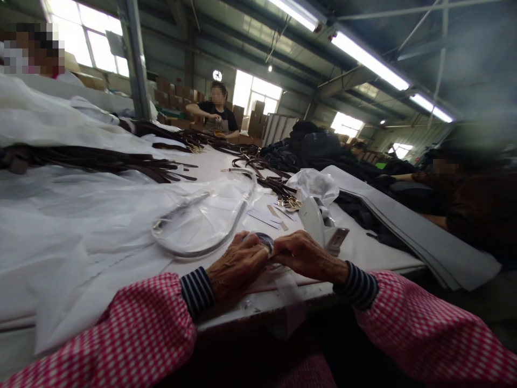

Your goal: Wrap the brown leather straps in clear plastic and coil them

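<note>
My left hand (238,265) and my right hand (305,256) meet at the near edge of the white table (375,253). Both have their fingers curled and pinched around a small dark rolled item (264,240) between them; I cannot make out what it is. A strip of clear plastic (288,293) trails from under the hands over the table edge. Just beyond the hands lies a strap wrapped in clear plastic (214,215), bent in a loop.
Piles of dark straps (121,161) and white sheeting (60,226) cover the left side. A tape dispenser (323,226), paper slips (266,215) and a crumpled bag (317,183) sit right of the hands. Grey sheets (424,231) hang off the right edge. Other people work at the far end and right.
</note>
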The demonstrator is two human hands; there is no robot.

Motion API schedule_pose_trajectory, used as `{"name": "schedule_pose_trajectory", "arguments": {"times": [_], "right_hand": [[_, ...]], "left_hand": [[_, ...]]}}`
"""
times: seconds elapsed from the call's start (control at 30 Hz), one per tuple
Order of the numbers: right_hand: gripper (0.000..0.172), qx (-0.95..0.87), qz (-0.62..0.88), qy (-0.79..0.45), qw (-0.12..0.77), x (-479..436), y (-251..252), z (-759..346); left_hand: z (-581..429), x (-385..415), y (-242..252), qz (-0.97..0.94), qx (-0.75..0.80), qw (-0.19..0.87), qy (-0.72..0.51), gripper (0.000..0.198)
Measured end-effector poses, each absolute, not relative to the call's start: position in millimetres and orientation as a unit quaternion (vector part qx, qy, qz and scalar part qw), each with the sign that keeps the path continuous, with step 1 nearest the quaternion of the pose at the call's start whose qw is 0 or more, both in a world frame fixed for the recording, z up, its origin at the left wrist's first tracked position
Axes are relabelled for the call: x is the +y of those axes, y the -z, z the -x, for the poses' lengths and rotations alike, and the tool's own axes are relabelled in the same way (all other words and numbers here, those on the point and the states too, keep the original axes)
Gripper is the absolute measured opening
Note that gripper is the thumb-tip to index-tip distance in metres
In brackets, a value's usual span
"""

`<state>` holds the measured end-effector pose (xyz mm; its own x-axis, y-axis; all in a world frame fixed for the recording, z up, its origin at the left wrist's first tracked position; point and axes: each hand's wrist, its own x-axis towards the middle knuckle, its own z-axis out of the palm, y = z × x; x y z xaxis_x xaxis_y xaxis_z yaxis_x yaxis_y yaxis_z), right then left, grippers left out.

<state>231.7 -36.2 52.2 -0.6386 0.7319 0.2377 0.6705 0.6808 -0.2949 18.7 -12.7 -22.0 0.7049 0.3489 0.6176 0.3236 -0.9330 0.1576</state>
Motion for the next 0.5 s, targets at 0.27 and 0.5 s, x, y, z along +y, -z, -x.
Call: {"name": "schedule_pose_trajectory", "arguments": {"times": [0.27,0.5], "right_hand": [[0.027,-0.834,0.428,-0.243,0.25,-29.6,-48.7,-231.5],[0.027,-0.721,0.46,-0.305,0.419,-43.1,-43.6,-230.5]], "left_hand": [[-14.1,-11.8,16.3,-0.907,0.202,0.15,-0.337,0.018],[-9.9,-11.7,9.1,-0.855,0.31,0.235,-0.342,0.018]]}}
